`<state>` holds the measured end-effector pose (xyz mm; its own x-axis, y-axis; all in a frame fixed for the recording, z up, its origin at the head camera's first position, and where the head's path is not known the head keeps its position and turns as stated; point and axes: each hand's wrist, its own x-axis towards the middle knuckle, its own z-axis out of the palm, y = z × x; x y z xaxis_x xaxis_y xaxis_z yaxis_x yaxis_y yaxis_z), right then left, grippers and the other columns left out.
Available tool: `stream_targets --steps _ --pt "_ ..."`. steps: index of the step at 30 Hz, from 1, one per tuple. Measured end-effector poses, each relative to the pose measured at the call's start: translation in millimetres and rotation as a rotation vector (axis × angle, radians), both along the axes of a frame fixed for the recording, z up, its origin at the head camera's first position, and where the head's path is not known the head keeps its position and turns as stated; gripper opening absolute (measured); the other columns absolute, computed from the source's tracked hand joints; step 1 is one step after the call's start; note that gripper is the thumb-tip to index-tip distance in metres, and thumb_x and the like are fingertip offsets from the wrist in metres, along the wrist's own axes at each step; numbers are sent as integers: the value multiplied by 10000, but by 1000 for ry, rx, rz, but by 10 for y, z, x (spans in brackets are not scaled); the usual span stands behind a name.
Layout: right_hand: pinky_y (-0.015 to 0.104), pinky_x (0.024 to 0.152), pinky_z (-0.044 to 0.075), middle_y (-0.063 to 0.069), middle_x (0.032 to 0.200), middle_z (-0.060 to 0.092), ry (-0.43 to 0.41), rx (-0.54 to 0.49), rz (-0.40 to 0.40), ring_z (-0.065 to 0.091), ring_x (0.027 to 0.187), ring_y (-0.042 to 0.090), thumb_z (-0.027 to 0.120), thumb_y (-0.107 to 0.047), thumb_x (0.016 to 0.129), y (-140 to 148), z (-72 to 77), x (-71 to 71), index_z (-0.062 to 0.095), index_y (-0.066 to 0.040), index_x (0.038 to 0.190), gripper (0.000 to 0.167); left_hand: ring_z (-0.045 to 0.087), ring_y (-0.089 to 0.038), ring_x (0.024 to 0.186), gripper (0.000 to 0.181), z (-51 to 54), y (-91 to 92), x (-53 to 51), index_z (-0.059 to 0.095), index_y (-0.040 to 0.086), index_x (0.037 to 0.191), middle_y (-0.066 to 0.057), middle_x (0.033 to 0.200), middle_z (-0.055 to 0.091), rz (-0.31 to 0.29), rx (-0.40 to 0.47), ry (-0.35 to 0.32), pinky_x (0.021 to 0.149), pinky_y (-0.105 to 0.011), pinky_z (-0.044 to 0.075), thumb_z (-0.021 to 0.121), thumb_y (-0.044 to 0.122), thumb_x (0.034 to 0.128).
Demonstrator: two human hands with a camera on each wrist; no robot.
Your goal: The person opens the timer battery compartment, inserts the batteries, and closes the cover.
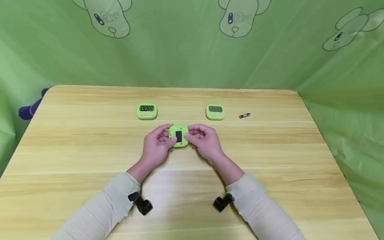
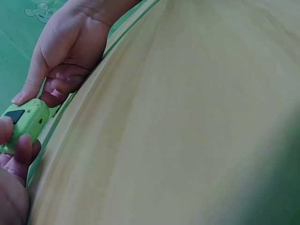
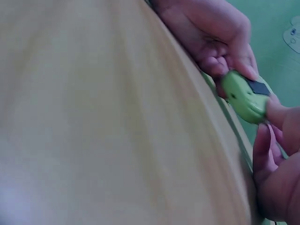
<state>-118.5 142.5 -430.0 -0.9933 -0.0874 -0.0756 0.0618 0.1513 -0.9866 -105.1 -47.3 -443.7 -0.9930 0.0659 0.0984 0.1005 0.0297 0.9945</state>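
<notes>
Both hands hold a light green digital timer (image 1: 179, 136) above the middle of the table, its back turned up with a dark rectangular patch on it. The left hand (image 1: 155, 144) grips the timer's left side, thumb on the back face. On the opposite side, the right hand (image 1: 207, 141) pinches the edge between thumb and fingers. The right wrist view shows the timer (image 3: 243, 99) tilted between the two hands, with a small hole in its side. Its display faces away and is hidden.
Behind the hands, a second green timer (image 1: 147, 111) lies face up showing 00:00. A third timer (image 1: 215, 112) with a blank screen lies further right, beside a small dark battery (image 1: 244, 115). Green cloth (image 1: 192, 63) hangs behind the wooden table (image 1: 75, 143).
</notes>
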Motion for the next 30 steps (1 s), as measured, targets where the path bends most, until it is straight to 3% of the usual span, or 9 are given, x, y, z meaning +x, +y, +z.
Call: stream_targets --steps 4,8,11,14,17,20,25,27,30 --pt "258 697 582 115 1145 644 145 90 49 657 855 210 847 -27 794 -51 -31 60 639 -13 1294 542 651 -446 672 470 3 13 -9 555 -90 1333 -211 890 648 32 17 -48 587 -404 599 703 -84 886" --pt "295 691 597 120 1230 550 263 146 108 654 869 246 906 -17 696 -79 -40 110 547 -20 1409 798 655 -472 696 466 2 17 -18 540 -114 1328 -232 878 644 47 24 -48 615 -416 601 694 -87 890" --pt "311 682 598 148 1161 579 343 156 98 660 843 259 886 -17 720 -77 -69 112 572 6 1377 729 669 -374 775 423 5 3 -15 574 -80 1309 -208 942 661 46 16 -16 674 -357 601 700 -38 906" --pt "310 677 592 139 1090 634 395 179 96 662 825 242 866 -39 757 -64 -92 99 604 16 1336 637 632 -273 936 375 -6 -21 -9 602 -46 1299 -172 1088 646 57 2 48 829 -312 555 675 24 938" --pt "301 712 579 97 1061 674 393 220 100 652 845 197 818 -85 834 -56 -89 76 648 15 1284 492 576 -252 1081 364 -19 -41 -8 600 -43 1312 -165 1217 595 68 11 110 962 -318 483 628 49 961" --pt "303 710 558 67 926 696 332 242 101 632 773 170 697 -141 959 -50 -77 46 743 12 1097 211 571 -292 1118 395 -27 -44 -3 572 -64 1338 -190 1243 591 60 55 118 995 -319 472 612 19 953" --pt "329 625 542 74 738 673 172 234 88 604 575 207 490 -289 1071 -44 -22 20 736 -3 817 454 625 -308 1014 539 -48 -11 -14 516 -83 1386 -203 1180 601 45 51 86 873 -271 545 669 -111 871" --pt "325 596 556 77 737 681 138 219 58 615 556 216 498 -320 1066 -47 -13 7 750 -7 843 460 633 -297 979 575 -54 9 -26 505 -98 1389 -194 1172 587 57 24 94 836 -258 558 685 -150 845" --pt "340 537 582 92 755 694 128 153 -18 638 555 230 582 -264 1035 -61 -27 -25 762 -4 958 326 638 -278 968 567 -64 42 -55 515 -114 1371 -190 1161 579 96 -25 126 815 -256 564 692 -172 835"
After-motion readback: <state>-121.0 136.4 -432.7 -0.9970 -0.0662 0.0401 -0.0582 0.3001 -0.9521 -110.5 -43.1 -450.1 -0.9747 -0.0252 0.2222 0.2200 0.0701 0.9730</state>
